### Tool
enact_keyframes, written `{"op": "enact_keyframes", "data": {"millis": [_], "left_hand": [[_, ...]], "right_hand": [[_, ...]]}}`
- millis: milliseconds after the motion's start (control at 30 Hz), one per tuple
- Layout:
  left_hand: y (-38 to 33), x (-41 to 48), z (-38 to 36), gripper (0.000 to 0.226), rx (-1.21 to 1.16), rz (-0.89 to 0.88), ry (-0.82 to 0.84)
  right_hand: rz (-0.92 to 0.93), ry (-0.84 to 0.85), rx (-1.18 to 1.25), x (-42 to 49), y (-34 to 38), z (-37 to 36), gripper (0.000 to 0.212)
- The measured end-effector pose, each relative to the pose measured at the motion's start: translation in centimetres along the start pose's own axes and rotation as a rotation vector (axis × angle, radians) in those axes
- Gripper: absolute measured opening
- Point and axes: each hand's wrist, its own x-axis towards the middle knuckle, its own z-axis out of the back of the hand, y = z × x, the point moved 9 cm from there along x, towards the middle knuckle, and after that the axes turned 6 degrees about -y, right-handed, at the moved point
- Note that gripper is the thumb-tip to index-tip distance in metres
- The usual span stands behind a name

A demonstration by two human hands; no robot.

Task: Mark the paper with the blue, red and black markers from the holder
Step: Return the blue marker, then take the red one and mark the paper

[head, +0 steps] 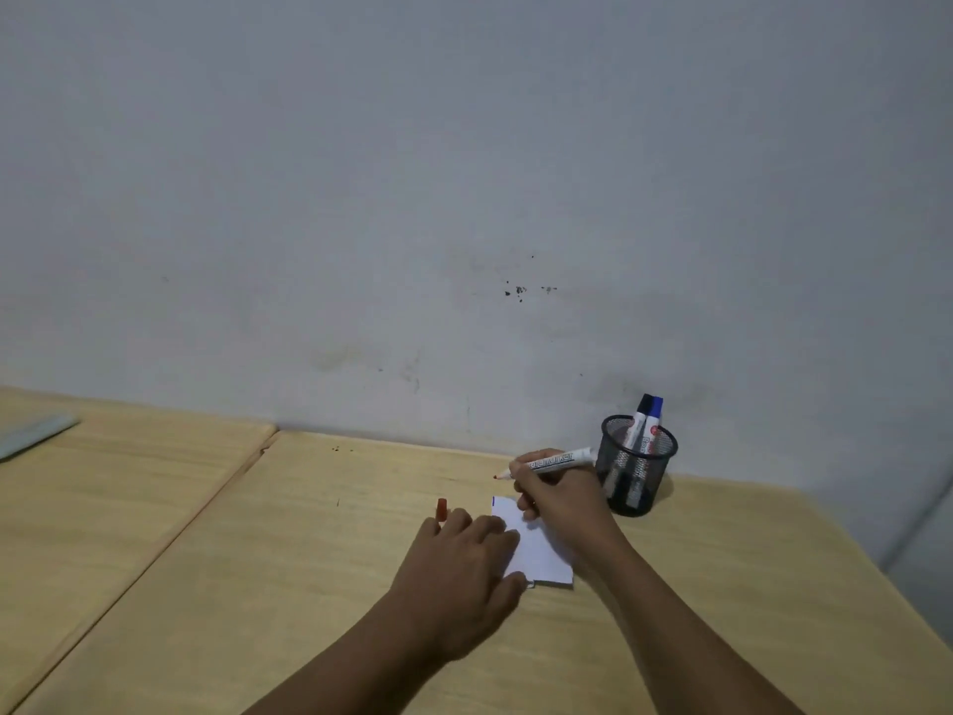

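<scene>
A small white paper (pixel 539 552) lies on the wooden table, with a short blue mark at its far left corner. My left hand (pixel 464 565) presses on the paper's left edge and holds a red cap (pixel 442 508) between its fingers. My right hand (pixel 559 495) grips the uncapped red marker (pixel 554 463), its red tip pointing left just above the table beyond the paper. A black mesh holder (pixel 637 464) stands right of my right hand, near the wall. In it stand the blue marker (pixel 652 420) and the black marker (pixel 639 418).
The wooden table (pixel 289 559) has a seam running diagonally on the left. A pale flat object (pixel 31 430) lies at the far left edge. A grey-white wall (pixel 464 198) rises right behind the table. The table's right edge drops off at the lower right.
</scene>
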Motion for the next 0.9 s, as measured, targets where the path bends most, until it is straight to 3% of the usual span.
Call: {"op": "enact_keyframes", "data": {"millis": [200,533,900], "left_hand": [[0.9,-0.5,-1.7,0.061,-0.018,0.016,0.039],[1.2,-1.2,-4.4,0.073,-0.121,0.016,0.229],[1.3,-1.4,-4.7,0.073,-0.116,0.023,0.244]], "right_hand": [[0.05,0.008,-0.184,2.1,-2.4,-0.9,0.031],[0.197,-0.113,-0.301,2.6,-2.8,-0.4,0.038],[0.231,-0.104,-0.359,2.8,-3.1,-0.7,0.04]]}}
